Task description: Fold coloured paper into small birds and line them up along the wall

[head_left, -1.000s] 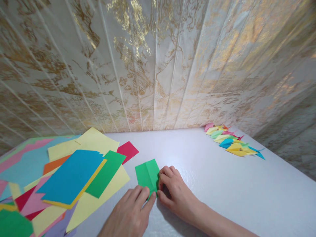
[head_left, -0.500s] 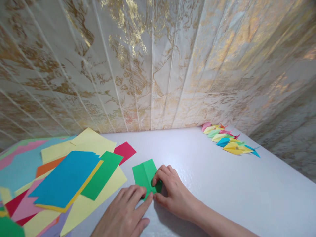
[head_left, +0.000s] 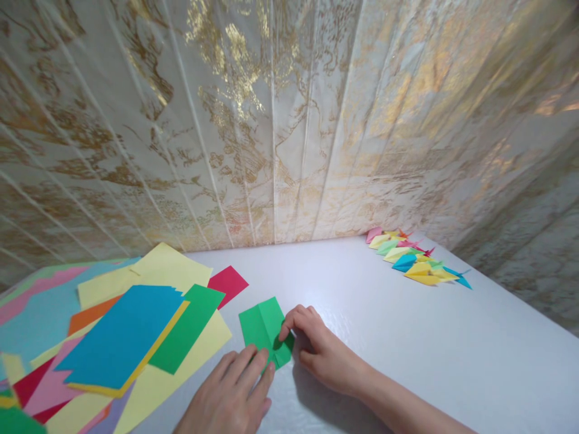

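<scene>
A small green paper, creased down its middle, lies on the white table near the front. My left hand lies flat with its fingertips pressing the paper's near edge. My right hand pinches the paper's near right corner between thumb and forefinger, folding it inward.
A loose heap of coloured sheets (blue, yellow, green, pink, red) covers the table's left side. A row of several folded paper shapes lies at the back right by the wall. A gold-patterned wall closes the back and right.
My right fingers have shifted along the paper's near right corner, pressing the fold. My left hand slid slightly back and left. The view tilted a little.
</scene>
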The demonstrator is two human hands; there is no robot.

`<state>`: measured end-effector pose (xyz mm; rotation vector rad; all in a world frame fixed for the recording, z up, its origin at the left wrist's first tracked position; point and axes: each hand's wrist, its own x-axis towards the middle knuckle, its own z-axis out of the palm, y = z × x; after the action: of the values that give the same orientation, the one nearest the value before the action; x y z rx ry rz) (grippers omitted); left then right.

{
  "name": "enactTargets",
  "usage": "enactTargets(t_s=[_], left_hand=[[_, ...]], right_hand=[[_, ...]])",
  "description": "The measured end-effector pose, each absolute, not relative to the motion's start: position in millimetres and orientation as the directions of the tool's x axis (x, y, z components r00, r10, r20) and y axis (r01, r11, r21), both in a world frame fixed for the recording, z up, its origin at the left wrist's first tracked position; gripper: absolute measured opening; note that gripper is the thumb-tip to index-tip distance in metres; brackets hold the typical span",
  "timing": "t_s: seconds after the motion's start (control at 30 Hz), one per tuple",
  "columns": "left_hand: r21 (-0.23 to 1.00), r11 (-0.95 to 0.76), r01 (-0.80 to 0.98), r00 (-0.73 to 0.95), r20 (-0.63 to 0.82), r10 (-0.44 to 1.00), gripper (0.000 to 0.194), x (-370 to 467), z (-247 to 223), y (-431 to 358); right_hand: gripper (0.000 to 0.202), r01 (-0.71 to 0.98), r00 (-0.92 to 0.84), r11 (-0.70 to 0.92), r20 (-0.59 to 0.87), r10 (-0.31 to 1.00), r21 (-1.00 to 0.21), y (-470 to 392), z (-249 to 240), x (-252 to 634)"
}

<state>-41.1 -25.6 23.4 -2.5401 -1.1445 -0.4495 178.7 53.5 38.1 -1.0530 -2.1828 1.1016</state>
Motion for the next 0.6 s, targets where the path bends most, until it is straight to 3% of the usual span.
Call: enactTargets(t_s=[0.17, 0.37, 0.47, 0.6], left_hand=[[-0.011, -0.635, 0.772, 0.582, 0.413, 0.700, 0.022, -35.3, 23.1, -13.8], [-0.073, -0.634, 0.770, 0.582, 0.487, 0.651, 0.031, -30.9, 22.0, -6.4], [0.113, -0.628, 0.770, 0.498, 0.510, 0.702, 0.025, -33.3, 30.5, -6.2], [0.379, -0.595, 0.709, 0.368, 0.521, 0.770, 0.023, -30.6, 48.2, -10.1]], right_hand=[[0.057, 0.289, -0.677, 0.452, 0.153, 0.720, -0.844, 53.7, 42.8, 183.6], [0.039, 0.317, -0.733, 0.531, 0.152, 0.663, -0.786, 53.8, 41.3, 182.2], [0.008, 0.294, -0.680, 0.530, 0.215, 0.701, -0.795, 58.5, 48.4, 182.0], [0.025, 0.245, -0.702, 0.562, 0.255, 0.665, -0.790, 66.8, 82.4, 182.1]])
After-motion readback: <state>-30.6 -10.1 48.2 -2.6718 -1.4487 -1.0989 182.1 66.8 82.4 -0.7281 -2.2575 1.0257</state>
